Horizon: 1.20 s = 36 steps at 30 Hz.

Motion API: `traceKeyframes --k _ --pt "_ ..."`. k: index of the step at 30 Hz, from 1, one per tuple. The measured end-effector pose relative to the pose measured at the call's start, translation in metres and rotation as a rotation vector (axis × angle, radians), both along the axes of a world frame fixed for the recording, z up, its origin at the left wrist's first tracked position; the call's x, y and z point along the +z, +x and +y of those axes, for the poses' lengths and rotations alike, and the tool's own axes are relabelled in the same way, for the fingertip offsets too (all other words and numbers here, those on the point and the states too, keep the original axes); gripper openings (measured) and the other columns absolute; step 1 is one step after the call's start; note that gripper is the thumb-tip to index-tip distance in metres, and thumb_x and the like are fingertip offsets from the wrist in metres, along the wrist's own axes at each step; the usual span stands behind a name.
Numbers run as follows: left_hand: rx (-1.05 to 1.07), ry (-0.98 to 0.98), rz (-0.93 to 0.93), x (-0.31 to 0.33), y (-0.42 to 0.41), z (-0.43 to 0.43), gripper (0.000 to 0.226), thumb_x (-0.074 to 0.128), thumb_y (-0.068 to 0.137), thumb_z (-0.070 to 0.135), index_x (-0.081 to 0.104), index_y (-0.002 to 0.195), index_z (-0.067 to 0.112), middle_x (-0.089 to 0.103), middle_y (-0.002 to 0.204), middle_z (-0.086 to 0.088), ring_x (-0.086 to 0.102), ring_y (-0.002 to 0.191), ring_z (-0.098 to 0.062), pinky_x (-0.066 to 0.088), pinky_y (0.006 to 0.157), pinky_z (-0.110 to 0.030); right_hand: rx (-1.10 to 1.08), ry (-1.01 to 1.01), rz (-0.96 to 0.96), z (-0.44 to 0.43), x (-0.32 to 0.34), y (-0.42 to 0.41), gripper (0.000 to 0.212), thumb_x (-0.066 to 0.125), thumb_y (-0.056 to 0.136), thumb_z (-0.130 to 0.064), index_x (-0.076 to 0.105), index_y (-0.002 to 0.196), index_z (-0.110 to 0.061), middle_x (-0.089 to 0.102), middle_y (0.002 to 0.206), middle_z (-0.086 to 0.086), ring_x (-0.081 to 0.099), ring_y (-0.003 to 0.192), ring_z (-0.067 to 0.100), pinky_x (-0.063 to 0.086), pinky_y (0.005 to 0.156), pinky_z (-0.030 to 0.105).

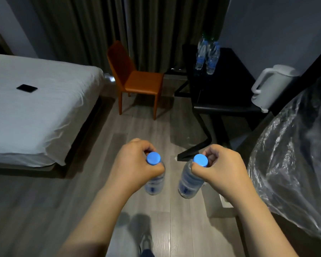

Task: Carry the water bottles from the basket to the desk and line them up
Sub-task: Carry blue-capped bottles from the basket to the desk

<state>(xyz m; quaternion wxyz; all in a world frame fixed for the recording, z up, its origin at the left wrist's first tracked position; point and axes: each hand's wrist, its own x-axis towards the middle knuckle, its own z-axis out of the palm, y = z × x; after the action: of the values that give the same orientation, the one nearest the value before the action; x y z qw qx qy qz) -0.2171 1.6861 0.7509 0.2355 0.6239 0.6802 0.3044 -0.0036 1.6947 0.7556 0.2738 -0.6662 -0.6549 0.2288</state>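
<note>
Blue caps [153, 158] top two clear water bottles carried over a grey wood floor [44, 210]; the left hand [135, 164] is curled round the neck of the left bottle [155, 184], fingers closed just under its cap; the right hand [220, 167] grips the right bottle [189, 182] the same way. Each hand hides its bottle's neck and shoulder; the bottles hang upright, near each other but apart; their ribbed lower bodies carry a blue label whose print is too blurred to read.

Ahead and to the right, a black worktop [220, 86] carries the standing bottles [208, 56], close together at its far end by the wall; dim light and the dark surface make their number hard to settle, at least two. A white kettle [271, 86] stands at the worktop's near end.

Crinkled clear plastic [295, 154] fills the right side and is cut off by the frame; what lies beneath it cannot be made out. An orange chair [137, 78] stands left of the worktop before grey curtains [100, 25]; a white bed [35, 108], cut off at the left edge, bears a dark phone [27, 88]; a blurred shoe [145, 240] shows near the bottom edge, between the forearms.
</note>
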Motion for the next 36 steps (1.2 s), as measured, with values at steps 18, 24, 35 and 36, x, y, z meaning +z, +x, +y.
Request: traceKeyframes --k 18,24,35,36 --pt "-0.085 -0.003 0.013 0.005 -0.028 0.244 0.022 0.077 0.056 0.032 0.064 0.073 0.03 0.058 0.079 0.013 0.056 0.058 -0.006 0.032 0.048 -0.006 -0.024 -0.05 -0.007 0.232 0.0 -0.027 0.023 0.074 0.059 -0.041 0.059 0.071 -0.028 0.061 0.058 -0.008 0.058 0.053 0.006 0.043 0.044 0.014" --pt "-0.096 0.034 -0.008 0.012 -0.019 0.335 0.02 0.077 0.055 0.028 0.064 0.07 0.028 0.06 0.077 0.012 0.057 0.061 -0.001 0.04 0.05 -0.007 -0.006 -0.009 0.015 0.324 0.007 -0.019 0.023 0.071 0.055 -0.039 0.057 0.069 -0.025 0.058 0.055 -0.006 0.051 0.048 0.005 0.039 0.041 0.015" --pt "-0.054 0.158 -0.031 0.014 -0.006 0.471 0.021 0.078 0.058 0.02 0.068 0.075 0.019 0.06 0.075 0.009 0.056 0.066 -0.006 0.042 0.056 -0.008 -0.013 0.048 -0.036 0.469 0.01 -0.011 0.023 0.073 0.058 -0.037 0.056 0.07 -0.027 0.058 0.056 -0.006 0.056 0.052 0.006 0.047 0.044 0.023" --pt "-0.062 0.165 -0.018 0.012 -0.007 0.482 0.021 0.078 0.058 0.019 0.068 0.076 0.018 0.06 0.073 0.009 0.056 0.061 -0.007 0.042 0.054 -0.009 -0.021 0.043 -0.043 0.48 0.008 -0.012 0.023 0.072 0.057 -0.038 0.056 0.07 -0.028 0.058 0.056 -0.007 0.056 0.052 0.006 0.048 0.044 0.023"
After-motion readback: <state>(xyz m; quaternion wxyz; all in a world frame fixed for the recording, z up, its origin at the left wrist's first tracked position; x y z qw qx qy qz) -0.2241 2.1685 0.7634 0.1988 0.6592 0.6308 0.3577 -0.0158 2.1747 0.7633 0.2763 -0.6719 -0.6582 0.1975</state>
